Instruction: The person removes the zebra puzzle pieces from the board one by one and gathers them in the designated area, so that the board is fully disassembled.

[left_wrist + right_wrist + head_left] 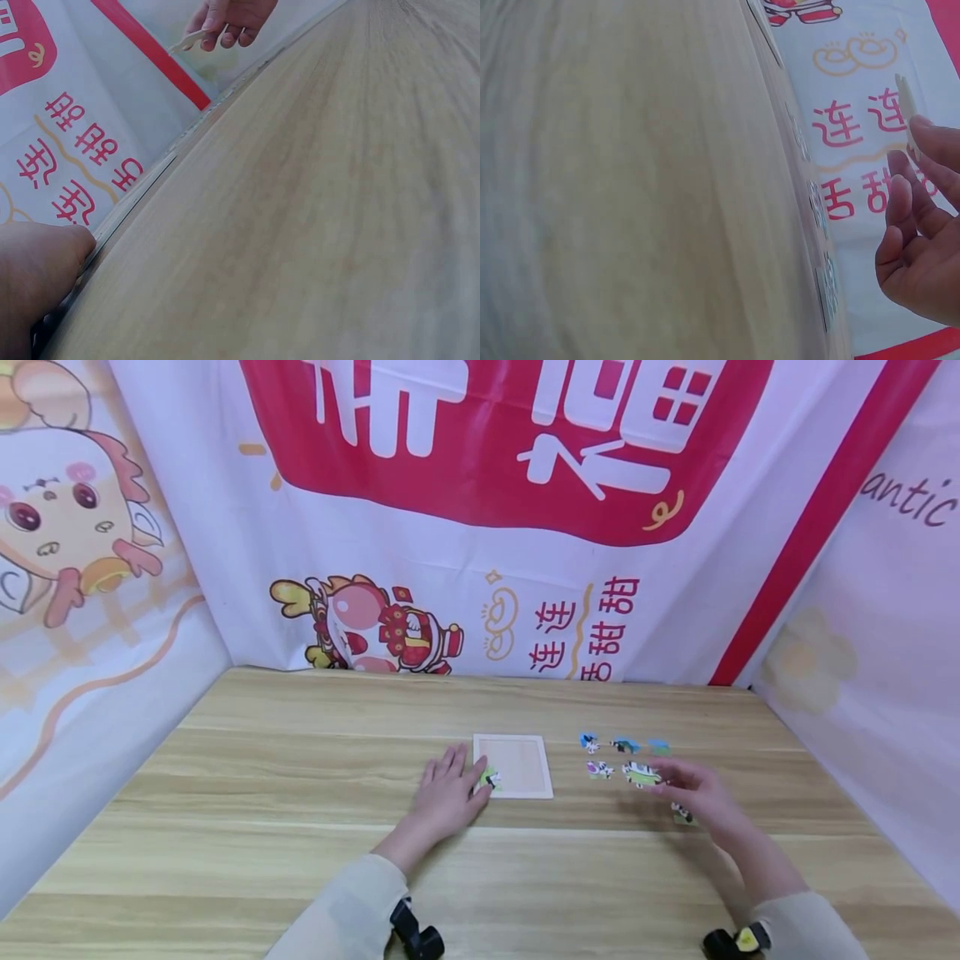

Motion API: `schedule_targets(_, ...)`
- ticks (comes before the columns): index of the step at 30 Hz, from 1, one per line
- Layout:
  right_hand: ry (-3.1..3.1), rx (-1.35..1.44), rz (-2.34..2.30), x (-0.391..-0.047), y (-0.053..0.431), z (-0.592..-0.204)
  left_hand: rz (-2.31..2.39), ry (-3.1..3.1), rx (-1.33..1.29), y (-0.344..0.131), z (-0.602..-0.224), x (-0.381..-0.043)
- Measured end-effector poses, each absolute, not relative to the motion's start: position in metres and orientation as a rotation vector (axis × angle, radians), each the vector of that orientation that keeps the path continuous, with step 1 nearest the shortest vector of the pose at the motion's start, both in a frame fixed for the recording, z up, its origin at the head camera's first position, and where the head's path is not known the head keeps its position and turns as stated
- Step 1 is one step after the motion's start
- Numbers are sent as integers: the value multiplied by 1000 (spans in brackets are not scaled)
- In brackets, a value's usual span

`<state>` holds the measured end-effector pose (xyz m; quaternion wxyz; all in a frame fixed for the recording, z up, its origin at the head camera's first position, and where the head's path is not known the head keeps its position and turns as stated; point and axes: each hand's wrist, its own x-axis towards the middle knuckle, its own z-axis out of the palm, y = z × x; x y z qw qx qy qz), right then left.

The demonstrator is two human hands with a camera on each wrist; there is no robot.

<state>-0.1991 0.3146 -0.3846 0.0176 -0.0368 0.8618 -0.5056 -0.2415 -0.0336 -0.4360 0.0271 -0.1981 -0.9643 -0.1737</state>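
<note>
A square puzzle tray [546, 768] with a pale raised border lies on the table. In its lower left corner sits a puzzle piece [492, 779] with green and black-and-white print. My left hand [447, 793] rests at the tray's left side, fingers spread and straight, the thumb over the border beside that piece. To the right, my right hand [705, 797] pinches a flat puzzle piece [641, 775] between thumb and fingers. The right wrist view shows this held piece [906, 105] edge-on, raised off the table; its printed face is hidden there.
Loose puzzle pieces lie right of the tray: a blue one [588, 742], a dark-and-blue one [624, 746], a blue-green one [659, 747], a purple-and-white one [599, 769]. Another piece [682, 814] lies below my right hand. Printed cloth [465, 552] hangs behind the wooden table [300, 810].
</note>
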Motion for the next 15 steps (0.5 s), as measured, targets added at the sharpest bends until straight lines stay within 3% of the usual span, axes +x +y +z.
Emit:
schedule_targets(8,2676,-214,-1573,-193,333,-394,-546,-2970,-614,-34,-435,-240)
schedule_targets(15,2693,-119,-1476,-192,340,-405,-527,-2975,-612,-33,-435,-241)
